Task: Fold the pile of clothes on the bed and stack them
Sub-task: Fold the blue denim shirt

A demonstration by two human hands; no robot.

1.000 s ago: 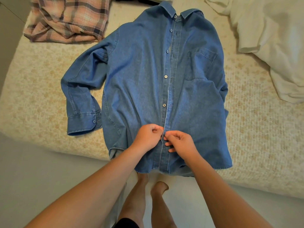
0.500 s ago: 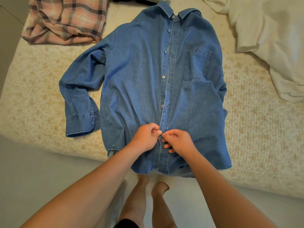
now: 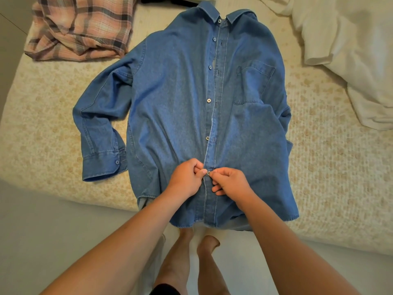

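A blue denim shirt [image 3: 176,99] lies front up on the bed [image 3: 331,173], collar at the far end and hem hanging over the near edge. Its left sleeve is bent back beside the body; the other sleeve is tucked under the right side. My left hand [image 3: 187,177] pinches the left front placket low on the shirt. My right hand [image 3: 229,182] pinches the right placket, and a small button shows between the two sets of fingertips. A crumpled pink plaid shirt [image 3: 83,28] sits at the far left.
White bedding [image 3: 348,50] is heaped at the far right of the bed. The pale floor [image 3: 53,226] runs along the near edge, where my bare feet [image 3: 191,252] stand. Something dark shows past the collar at the top.
Both hands have stayed at the lower placket with small finger movements; a button now shows between the fingertips. The shirt has not shifted.
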